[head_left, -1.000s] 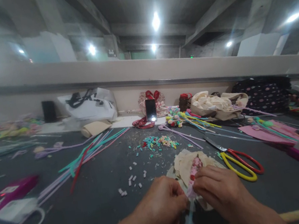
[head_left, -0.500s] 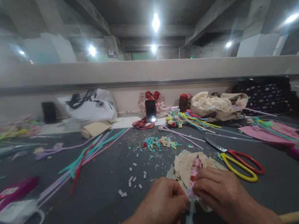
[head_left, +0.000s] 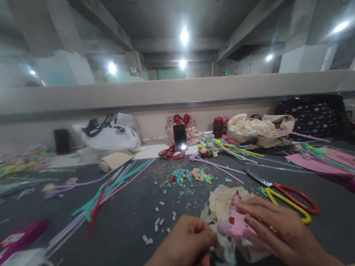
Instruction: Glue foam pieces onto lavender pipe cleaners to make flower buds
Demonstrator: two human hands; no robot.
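Pink piece (head_left: 238,226) on crumpled cream padding (head_left: 218,198), held by right hand (head_left: 276,224) along its right side, apparently for steadiness; left hand (head_left: 196,245) curled just beside, fingertips together, cannot tell whether gripping anything.

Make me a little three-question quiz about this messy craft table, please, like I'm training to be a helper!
1. Fill the gap: the handles of the scissors are red and ____.

2. True or false: the phone is lying flat on the table.

3. Which of these does the right hand partly cover?
A) the white bag
B) the pink piece
C) the red-lidded bottle

Key:
1. Yellow.
2. False; the phone is propped upright.
3. B.
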